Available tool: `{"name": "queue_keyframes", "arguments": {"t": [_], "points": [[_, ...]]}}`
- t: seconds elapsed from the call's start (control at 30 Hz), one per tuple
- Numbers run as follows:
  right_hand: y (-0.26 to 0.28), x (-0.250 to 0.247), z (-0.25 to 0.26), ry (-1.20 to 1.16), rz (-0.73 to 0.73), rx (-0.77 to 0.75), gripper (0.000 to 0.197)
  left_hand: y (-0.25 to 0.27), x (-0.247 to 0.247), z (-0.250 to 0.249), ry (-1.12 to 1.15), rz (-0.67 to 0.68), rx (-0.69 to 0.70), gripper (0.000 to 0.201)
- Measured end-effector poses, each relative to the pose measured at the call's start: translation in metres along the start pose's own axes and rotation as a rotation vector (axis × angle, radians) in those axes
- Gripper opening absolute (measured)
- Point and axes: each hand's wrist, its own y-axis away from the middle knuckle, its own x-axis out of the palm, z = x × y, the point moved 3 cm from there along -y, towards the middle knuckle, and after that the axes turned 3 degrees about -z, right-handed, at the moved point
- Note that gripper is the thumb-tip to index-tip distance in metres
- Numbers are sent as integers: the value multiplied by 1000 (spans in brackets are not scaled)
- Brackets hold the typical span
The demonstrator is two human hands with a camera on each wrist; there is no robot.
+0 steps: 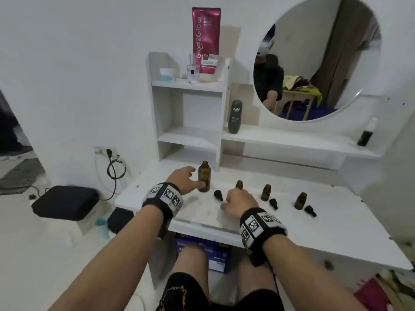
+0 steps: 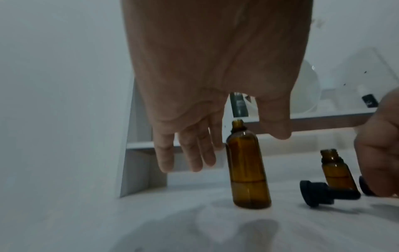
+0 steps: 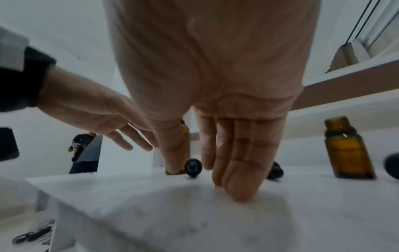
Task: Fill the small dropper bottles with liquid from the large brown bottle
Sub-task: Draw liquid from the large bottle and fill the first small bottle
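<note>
The large brown bottle (image 1: 204,176) (image 2: 246,167) stands uncapped on the white tabletop (image 1: 336,221). My left hand (image 1: 196,176) (image 2: 235,151) is open around it: straight fingers (image 2: 190,156) to its left, thumb to its right, with no firm grip visible. Three small amber dropper bottles (image 1: 239,184) (image 1: 266,192) (image 1: 301,200) stand uncapped in a row to the right. A black dropper cap (image 1: 218,195) (image 1: 273,203) (image 1: 310,210) lies beside each. My right hand (image 1: 233,199) (image 3: 205,182) holds nothing. It rests with straight fingertips (image 3: 237,191) on the table in front of the nearest small bottle.
A white shelf unit (image 1: 188,135) rises just behind the large bottle, and a ledge with a dark green bottle (image 1: 235,116) runs right under a round mirror (image 1: 318,57). The table's front edge is close to my wrists. A black case (image 1: 65,202) lies on the floor at left.
</note>
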Motion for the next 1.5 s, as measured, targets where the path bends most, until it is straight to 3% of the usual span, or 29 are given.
{"name": "queue_keyframes", "arguments": {"t": [0.1, 0.23, 0.47, 0.6, 0.8, 0.97, 1.13, 1.27, 1.37, 1.5], "points": [[-6, 1, -3, 25, -25, 56, 35, -8, 10, -2, -7, 104, -45, 82], [-16, 1, 6, 56, 2, 64, 39, -17, 23, 5, -1, 131, -107, 83], [-47, -28, 30, 216, 272, 56, 46, -30, 30, 9, -12, 131, -140, 84], [-55, -38, 42, 255, 237, 33, 43, -36, 27, 8, -2, 122, -141, 80], [-23, -32, 53, 288, 113, -25, 39, -38, 29, 6, 45, 136, -141, 72], [-31, -14, 48, 252, 66, 34, 23, -38, 30, 3, 72, 108, -162, 70], [-43, -16, 44, 207, 21, 32, 20, -37, 30, 1, 164, 94, -201, 70], [-54, -68, 56, 192, -69, -12, 32, -37, 28, 2, 185, 100, -221, 63], [-68, -130, 68, 53, -218, -30, 22, -36, 28, 3, 203, 100, -234, 59], [-80, -175, 79, -168, -274, -15, 20, -34, 27, 3, 194, 106, -232, 61]]}}
